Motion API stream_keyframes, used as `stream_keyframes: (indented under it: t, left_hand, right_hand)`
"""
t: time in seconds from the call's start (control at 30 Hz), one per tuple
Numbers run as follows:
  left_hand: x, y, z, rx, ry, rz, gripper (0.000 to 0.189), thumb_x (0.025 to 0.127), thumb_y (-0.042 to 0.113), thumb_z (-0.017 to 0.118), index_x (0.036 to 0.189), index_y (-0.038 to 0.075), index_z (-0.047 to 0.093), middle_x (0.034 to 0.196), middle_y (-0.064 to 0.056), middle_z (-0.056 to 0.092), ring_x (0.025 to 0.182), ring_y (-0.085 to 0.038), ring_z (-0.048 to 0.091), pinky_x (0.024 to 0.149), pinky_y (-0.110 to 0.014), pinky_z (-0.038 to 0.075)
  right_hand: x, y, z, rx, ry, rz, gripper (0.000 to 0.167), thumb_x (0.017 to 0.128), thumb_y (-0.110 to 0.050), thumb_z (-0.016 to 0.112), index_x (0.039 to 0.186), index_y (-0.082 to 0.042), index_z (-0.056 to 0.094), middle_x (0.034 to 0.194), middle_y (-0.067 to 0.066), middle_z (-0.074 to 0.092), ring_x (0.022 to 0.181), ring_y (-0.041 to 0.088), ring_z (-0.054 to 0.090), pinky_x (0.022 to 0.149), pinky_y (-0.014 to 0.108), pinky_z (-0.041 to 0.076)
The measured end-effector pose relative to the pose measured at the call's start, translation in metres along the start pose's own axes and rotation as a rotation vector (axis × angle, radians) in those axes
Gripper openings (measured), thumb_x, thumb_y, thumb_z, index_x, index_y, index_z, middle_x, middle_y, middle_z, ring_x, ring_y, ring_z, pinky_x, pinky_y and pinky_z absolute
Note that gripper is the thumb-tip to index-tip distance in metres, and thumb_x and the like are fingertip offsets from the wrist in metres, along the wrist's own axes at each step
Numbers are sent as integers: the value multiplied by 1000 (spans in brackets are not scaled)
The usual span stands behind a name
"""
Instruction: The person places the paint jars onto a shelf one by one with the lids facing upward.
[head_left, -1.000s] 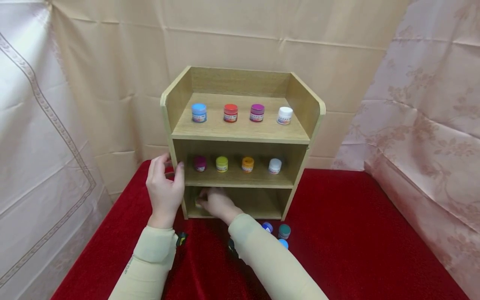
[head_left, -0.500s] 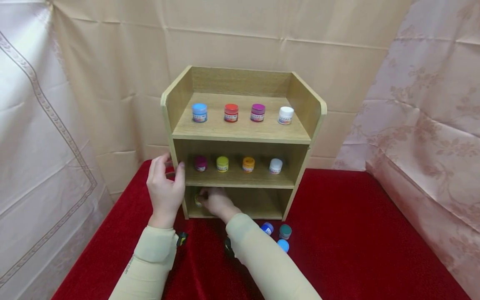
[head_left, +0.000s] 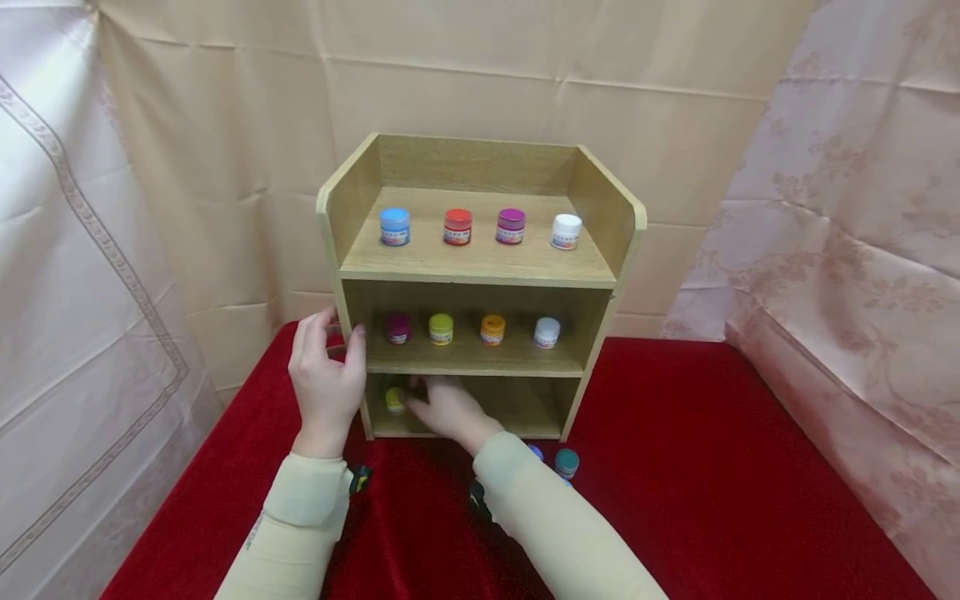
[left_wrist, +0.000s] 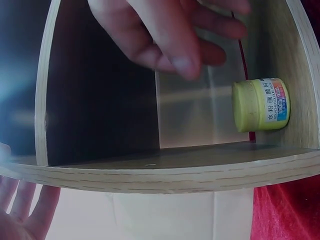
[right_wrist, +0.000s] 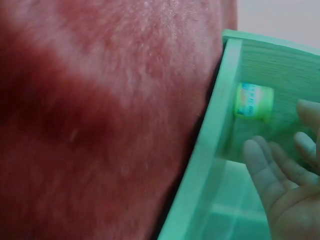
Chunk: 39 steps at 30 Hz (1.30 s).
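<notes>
A yellow paint jar [head_left: 394, 401] stands at the left end of the bottom compartment of the wooden shelf [head_left: 480, 277]. Just right of it is my right hand [head_left: 447, 410], reaching into that compartment. The left wrist view shows a gap between the right fingers and the yellow jar [left_wrist: 261, 105]. In the right wrist view those fingers are spread beside the jar [right_wrist: 254, 101] and hold nothing. My left hand [head_left: 326, 383] holds the shelf's left side panel, thumb at the front edge and fingers outside.
Blue, red, purple and white jars line the top board [head_left: 480, 265]. Dark purple, yellow-green, orange and white jars fill the middle row. On the red cloth [head_left: 675, 467], a green jar [head_left: 567, 463] and blue ones partly hidden by my right sleeve lie right of centre.
My right fingers have let go of the yellow jar and drawn back to the right, so more of it shows. The left hand keeps its place on the side panel.
</notes>
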<state>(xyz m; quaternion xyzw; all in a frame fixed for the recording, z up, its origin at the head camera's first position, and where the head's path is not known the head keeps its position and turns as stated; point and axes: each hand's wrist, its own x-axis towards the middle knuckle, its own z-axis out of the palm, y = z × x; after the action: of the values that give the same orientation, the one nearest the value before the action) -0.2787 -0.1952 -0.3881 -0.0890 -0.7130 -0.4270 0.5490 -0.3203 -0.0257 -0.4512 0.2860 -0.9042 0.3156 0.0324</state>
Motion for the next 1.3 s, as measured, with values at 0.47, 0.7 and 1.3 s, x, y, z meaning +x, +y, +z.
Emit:
stream_keyframes:
  t: [0.47, 0.7, 1.3]
  left_hand:
    - [0, 0, 0, 5, -2, -13, 29, 91, 4, 73, 117, -4, 66, 110, -17, 66, 96, -28, 67, 79, -22, 54]
    - [-1, -1, -1, 5, 4, -21, 29, 90, 3, 73, 117, -4, 66, 110, -16, 66, 95, -28, 68, 78, -25, 55]
    - [0, -1, -1, -2, 0, -4, 30, 90, 2, 74, 118, -4, 66, 111, -18, 65, 96, -29, 67, 82, -9, 47]
  right_hand:
    - [-63, 7, -47, 39, -122, -210, 31, 98, -29, 69, 118, -5, 69, 115, 7, 71, 107, 21, 66, 90, 33, 53]
    - [-88, 6, -81, 64, -101, -249, 29, 97, -26, 71, 121, -10, 68, 119, 3, 70, 111, 19, 65, 93, 37, 53]
    - [-128, 31, -140, 9, -27, -111, 35, 95, -26, 74, 126, -12, 68, 122, -2, 69, 108, 17, 67, 88, 41, 56]
